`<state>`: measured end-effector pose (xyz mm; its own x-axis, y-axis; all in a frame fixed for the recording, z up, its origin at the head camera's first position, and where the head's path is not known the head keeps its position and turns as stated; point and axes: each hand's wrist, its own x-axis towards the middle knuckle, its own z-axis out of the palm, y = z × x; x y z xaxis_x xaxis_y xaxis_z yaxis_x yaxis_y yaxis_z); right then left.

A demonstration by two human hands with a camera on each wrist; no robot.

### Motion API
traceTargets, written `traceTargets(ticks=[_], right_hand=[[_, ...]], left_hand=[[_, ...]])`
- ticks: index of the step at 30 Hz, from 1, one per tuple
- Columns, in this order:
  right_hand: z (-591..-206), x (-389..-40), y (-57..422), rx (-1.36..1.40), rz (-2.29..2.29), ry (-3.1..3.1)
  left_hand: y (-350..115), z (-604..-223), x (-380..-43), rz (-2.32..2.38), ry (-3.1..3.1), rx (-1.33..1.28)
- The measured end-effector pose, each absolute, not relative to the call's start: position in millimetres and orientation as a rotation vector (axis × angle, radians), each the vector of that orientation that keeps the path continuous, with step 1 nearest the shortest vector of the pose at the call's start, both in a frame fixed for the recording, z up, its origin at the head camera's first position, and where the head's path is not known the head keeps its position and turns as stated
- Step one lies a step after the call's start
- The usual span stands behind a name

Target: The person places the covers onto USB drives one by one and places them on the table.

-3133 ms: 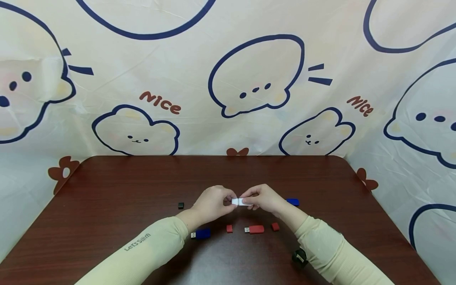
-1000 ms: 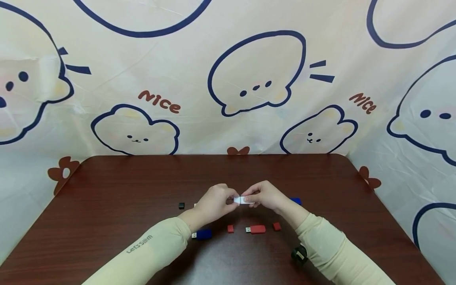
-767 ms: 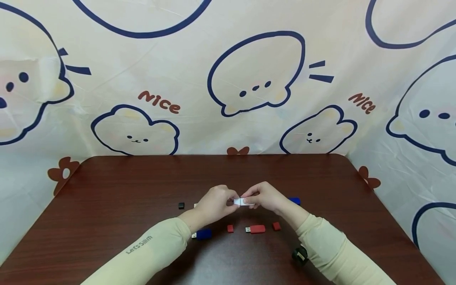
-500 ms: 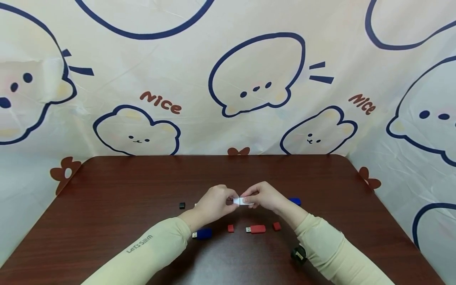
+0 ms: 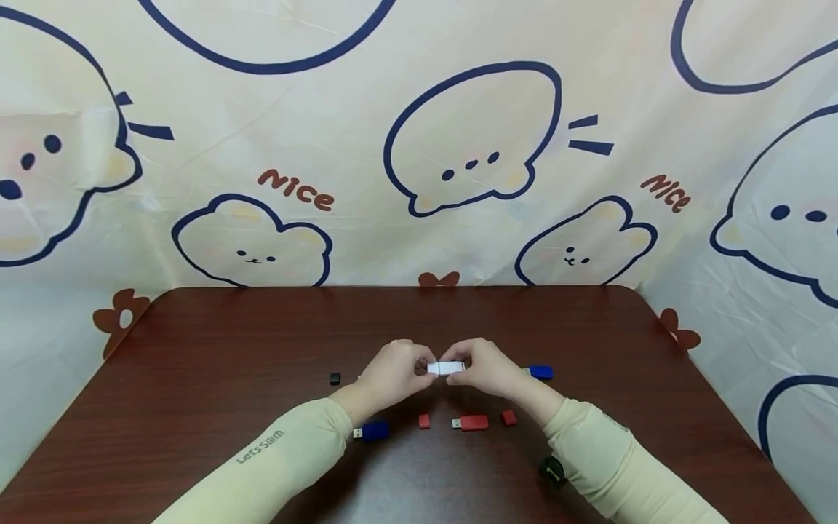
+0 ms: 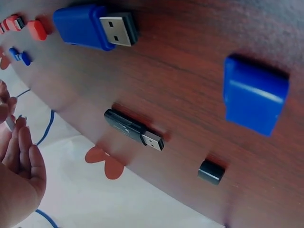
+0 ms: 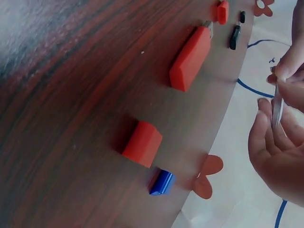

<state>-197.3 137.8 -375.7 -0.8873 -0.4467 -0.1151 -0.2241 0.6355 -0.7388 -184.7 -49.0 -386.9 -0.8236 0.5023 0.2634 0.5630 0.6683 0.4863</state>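
A white USB stick (image 5: 447, 368) is held level above the table between two hands, a thin seam crossing it. My left hand (image 5: 390, 375) pinches its left end between thumb and fingers. At the opposite end, my right hand (image 5: 487, 370) grips it by thumb and forefinger. The right wrist view shows the white stick (image 7: 277, 107) edge-on, both hands meeting on it. Below on the table lie a red USB stick (image 5: 473, 422) with its metal plug bare, a red cap (image 5: 424, 421) to its left and another red cap (image 5: 508, 418) to its right.
A dark blue USB stick (image 5: 374, 431) lies by the left sleeve, a blue one (image 5: 540, 372) beyond the right wrist. The left wrist view shows a black USB stick (image 6: 128, 127), black cap (image 6: 211, 172) and blue cap (image 6: 256, 95). A patterned cloth (image 5: 353, 131) backs the table (image 5: 419, 480).
My right thumb and fingers have slid toward the stick's right end, exposing more of its white face. My left hand's pinch stays about the same. The things on the table have not moved.
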Motion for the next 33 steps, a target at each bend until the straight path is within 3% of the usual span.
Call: traceTargets(ticks=[7, 33], right_hand=[[-374.7, -194.0, 131.9, -0.65, -0.98, 2.709], [-381.4, -194.0, 124.9, -0.654, -0.736, 2.969]], left_hand=[[-50.3, -386.3, -184.2, -0.866, -2.803, -0.85], [-46.6, -399.3, -183.8, -0.69, -2.715, -0.795]])
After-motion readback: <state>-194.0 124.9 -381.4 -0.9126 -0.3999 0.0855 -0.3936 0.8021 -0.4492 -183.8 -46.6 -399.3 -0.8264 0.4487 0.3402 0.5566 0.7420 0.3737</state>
